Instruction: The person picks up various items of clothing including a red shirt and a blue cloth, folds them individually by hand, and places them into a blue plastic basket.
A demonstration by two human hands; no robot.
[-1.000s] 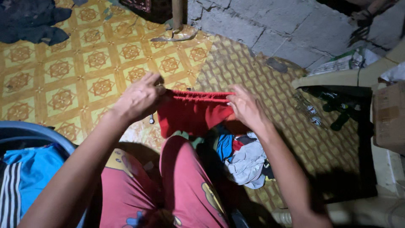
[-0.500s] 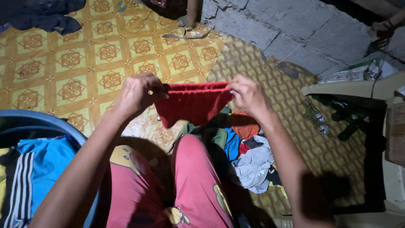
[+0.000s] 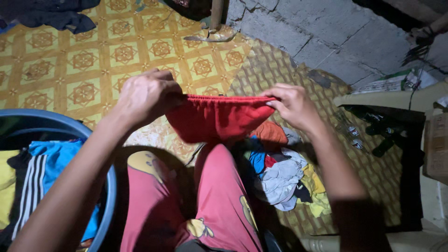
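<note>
The left hand [image 3: 148,95] pinches one end of a red garment's [image 3: 218,117] waistband, the right hand [image 3: 293,105] the other — stretched taut above the knees; below lies a clothes heap [image 3: 284,175]; a blue basin [image 3: 103,154] sits left.

Dim home floor, used as a laundry spot. Yellow patterned vinyl flooring [image 3: 84,60] meets a rough grey concrete-block wall [image 3: 336,32], with a round blue plastic wash basin [image 3: 100,140] of clothes at left. A loose pile of mixed-colour garments [image 3: 284,172] lies on the floor.
</note>
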